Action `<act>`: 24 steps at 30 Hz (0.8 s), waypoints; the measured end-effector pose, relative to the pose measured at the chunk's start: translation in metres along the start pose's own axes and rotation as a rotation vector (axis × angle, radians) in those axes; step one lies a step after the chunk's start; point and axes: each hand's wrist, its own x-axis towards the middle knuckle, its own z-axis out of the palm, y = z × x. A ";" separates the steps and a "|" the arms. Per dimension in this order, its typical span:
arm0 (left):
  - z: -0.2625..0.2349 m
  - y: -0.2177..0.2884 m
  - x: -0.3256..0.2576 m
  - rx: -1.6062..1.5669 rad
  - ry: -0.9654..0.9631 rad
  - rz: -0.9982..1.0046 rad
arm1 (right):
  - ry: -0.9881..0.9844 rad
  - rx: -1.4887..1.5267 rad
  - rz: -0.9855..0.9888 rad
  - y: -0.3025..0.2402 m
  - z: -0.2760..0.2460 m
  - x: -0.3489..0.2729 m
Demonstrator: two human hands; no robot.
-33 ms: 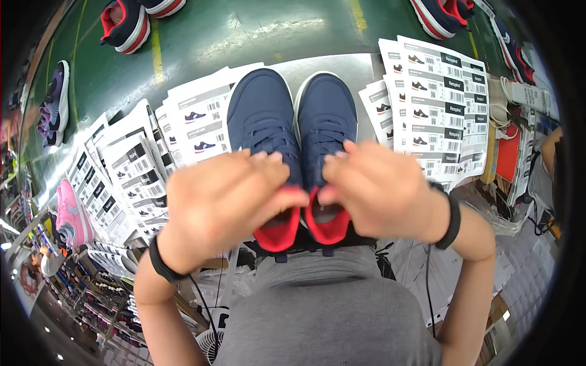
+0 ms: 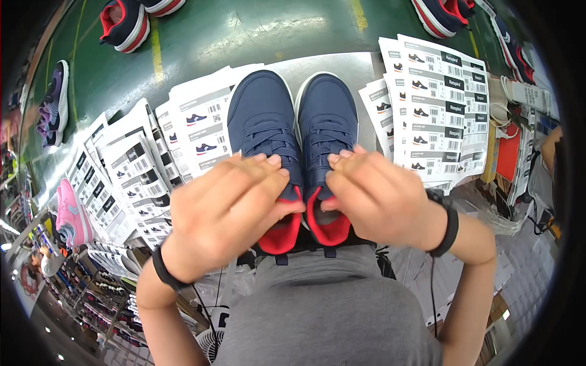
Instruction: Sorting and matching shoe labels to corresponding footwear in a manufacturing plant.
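Note:
A pair of navy sneakers with red linings and white sole edges lies side by side, toes pointing away from me. My left hand [image 2: 226, 204] is closed over the tongue and collar of the left sneaker [image 2: 262, 100], fingertips by the laces and thumb at the opening. On the right sneaker [image 2: 329, 107], my right hand [image 2: 381, 195] pinches the same part, its thumb dipping toward the red opening. Both hands hide the upper laces and part of each collar. The heels, with small dark pull tabs, face my grey shirt.
Printed label sheets [image 2: 439, 104] lie in stacks to the right, with more label sheets [image 2: 122, 165] at the left. A purple sneaker [image 2: 56, 107] and a pink shoe [image 2: 73, 213] stand far left. Other navy-and-red sneakers [image 2: 125, 27] rest on the green surface [image 2: 262, 36] beyond.
Both hands have shifted very slightly; the fingers of my right hand have tilted a little, and my left wrist sits slightly lower. The sneakers look almost unmoved.

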 end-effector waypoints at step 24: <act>-0.031 0.012 0.099 -1.071 0.544 -0.328 | 0.678 1.346 0.353 0.032 -0.086 0.048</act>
